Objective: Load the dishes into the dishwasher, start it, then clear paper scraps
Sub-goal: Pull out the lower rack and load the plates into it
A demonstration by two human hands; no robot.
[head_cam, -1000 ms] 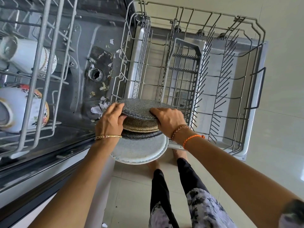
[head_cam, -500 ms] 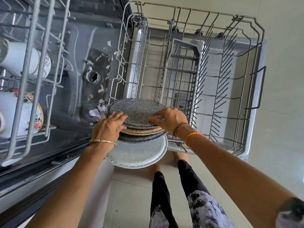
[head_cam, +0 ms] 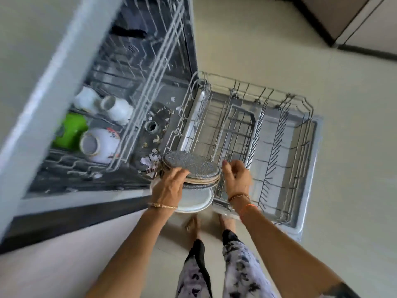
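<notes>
Left hand [head_cam: 169, 190] is gripping the stack of plates [head_cam: 193, 168] from the left, fingers curled over the top grey plate, holding it above the near corner of the pulled-out lower rack [head_cam: 279, 134]. Right hand [head_cam: 236, 179] is hovering just beside the stack, fingers loosely curled and holding nothing. Cups [head_cam: 117, 108] and a bowl [head_cam: 100, 145] are sitting in the upper rack [head_cam: 137, 117]. Paper scraps [head_cam: 150, 161] are lying on the dishwasher floor [head_cam: 171, 93].
</notes>
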